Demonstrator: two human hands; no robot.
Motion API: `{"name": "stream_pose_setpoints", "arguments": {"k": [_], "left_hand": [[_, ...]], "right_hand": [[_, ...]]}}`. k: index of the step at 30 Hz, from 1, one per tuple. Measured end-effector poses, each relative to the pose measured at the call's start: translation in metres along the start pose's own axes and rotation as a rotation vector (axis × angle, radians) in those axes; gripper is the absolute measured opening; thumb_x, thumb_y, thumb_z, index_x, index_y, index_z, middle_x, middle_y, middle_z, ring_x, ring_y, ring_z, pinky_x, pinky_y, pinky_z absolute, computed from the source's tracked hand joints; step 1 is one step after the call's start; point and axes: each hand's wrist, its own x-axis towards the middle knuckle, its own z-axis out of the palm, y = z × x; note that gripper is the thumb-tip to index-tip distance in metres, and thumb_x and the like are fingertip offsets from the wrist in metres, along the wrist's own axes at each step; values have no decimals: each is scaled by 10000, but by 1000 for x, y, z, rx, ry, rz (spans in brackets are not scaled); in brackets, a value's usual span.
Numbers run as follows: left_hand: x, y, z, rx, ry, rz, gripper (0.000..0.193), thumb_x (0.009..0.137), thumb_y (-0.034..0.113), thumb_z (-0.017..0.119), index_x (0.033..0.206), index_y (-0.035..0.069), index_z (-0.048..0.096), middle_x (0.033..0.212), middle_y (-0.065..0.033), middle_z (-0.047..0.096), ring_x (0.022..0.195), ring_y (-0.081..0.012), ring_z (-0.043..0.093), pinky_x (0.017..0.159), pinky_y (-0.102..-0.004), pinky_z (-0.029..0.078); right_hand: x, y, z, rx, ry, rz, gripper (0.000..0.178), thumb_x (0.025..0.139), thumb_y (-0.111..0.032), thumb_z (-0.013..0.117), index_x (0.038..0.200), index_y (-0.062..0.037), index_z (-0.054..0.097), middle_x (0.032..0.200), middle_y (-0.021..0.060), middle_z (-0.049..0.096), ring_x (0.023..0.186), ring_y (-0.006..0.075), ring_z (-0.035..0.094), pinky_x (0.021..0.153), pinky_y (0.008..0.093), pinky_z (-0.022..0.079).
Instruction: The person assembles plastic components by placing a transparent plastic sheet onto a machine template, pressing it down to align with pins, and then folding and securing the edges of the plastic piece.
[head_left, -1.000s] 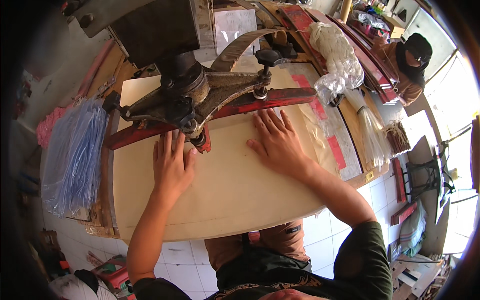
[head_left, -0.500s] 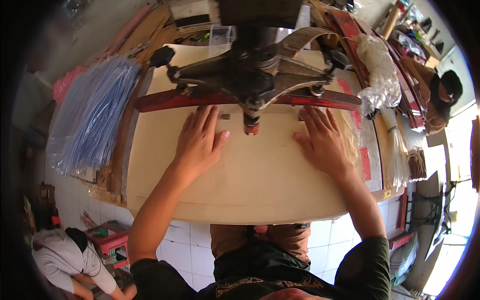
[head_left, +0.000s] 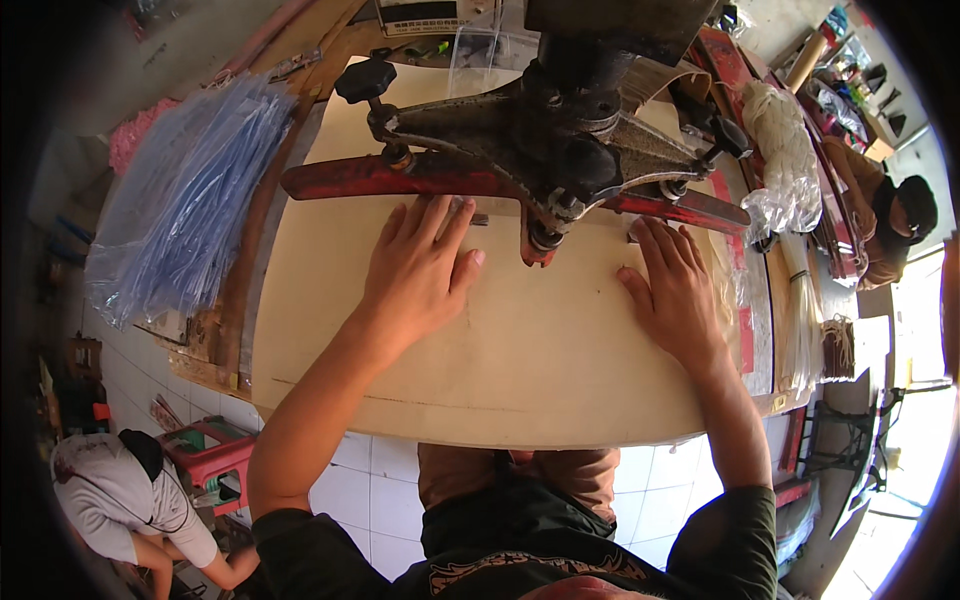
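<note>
Press ahead of hands, plastic at left

Stack of clear bluish plastic bags, left side of worktop; pink bundle beside it. Skein of off-white string, right. Red stool, lower left, near stooping person in grey shirt.

The heavy metal machine shows a workshop.

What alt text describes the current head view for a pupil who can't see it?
A person's left hand and right hand rest palm-down on a cream sheet, close to a red bar under a dark metal frame. A pile of clear plastic lies to the left.
</note>
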Motion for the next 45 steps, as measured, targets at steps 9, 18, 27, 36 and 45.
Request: {"name": "stream_pose_setpoints", "arguments": {"k": [9, 18, 27, 36, 45], "left_hand": [[-5, -2, 2, -13, 21, 1, 500, 920, 275, 574, 1341, 12, 514, 1293, -181, 536, 1231, -373, 496, 1063, -520, 371], [-2, 2, 0, 39, -34, -1, 472, 920, 226, 576, 1339, 22, 499, 1365, -201, 481, 1237, -409, 482, 1073, -502, 365], [1, 5, 2, 49, -51, -6, 478, 911, 223, 584, 1347, 41, 512, 1324, -196, 512, 1197, -415, 506, 1065, -514, 372], [2, 8, -1, 48, -52, 4, 478, 924, 214, 556, 1354, 16, 491, 1332, -198, 506, 1206, -420, 495, 1065, -516, 366], [-1, 5, 0, 10, -20, -37, 480, 919, 240, 571, 1329, 0, 503, 1301, -187, 526, 1172, -401, 516, 1058, -531, 368]], "right_hand": [[-1, -4, 0, -29, 11, -23, 514, 919, -327, 605, 1254, 55, 526, 1208, 217, 575, 1134, 373, 552, 1062, 492, 391], [-8, -6, 2, -60, 45, 7, 549, 926, -398, 581, 1268, 28, 534, 1246, 206, 568, 1139, 350, 535, 1043, 487, 377], [-18, -17, 2, -87, -1, 149, 598, 924, -454, 560, 1303, 8, 537, 1360, 239, 519, 1042, 310, 529, 866, 434, 385], [-19, -15, 1, -99, 14, 184, 622, 904, -458, 583, 1281, 34, 541, 1356, 189, 527, 991, 268, 497, 835, 414, 361], [-17, -16, 0, -111, -9, 192, 645, 899, -453, 593, 1277, 65, 529, 1361, 159, 532, 989, 263, 497, 843, 418, 356]]}}
